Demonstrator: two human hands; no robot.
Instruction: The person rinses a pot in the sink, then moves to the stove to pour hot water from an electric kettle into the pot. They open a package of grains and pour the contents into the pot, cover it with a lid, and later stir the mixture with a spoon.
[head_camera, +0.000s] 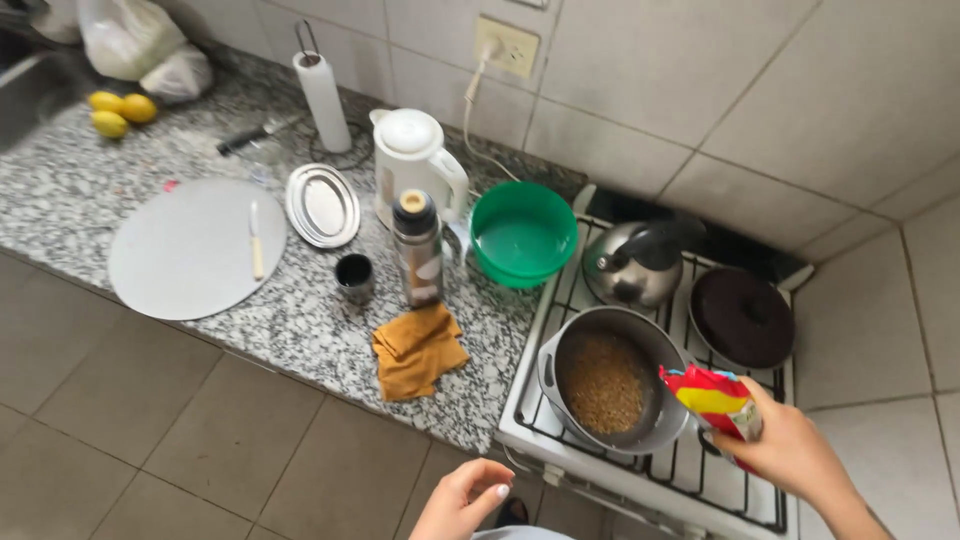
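Holding packet (718, 402) beside pot (655, 350), kettle (632, 265) behind

Both hands, left hand (462, 503) and right hand (790, 452), are bare, with pale polished fingernails and no sleeves.

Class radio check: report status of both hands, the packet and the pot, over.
Right hand grips red-yellow packet, tilted at pot rim. Left hand empty, low. Grains in pot. Kettle behind, clear.

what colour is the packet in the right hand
Red with a yellow patch; the packet, held in the right hand, shows in the head view.
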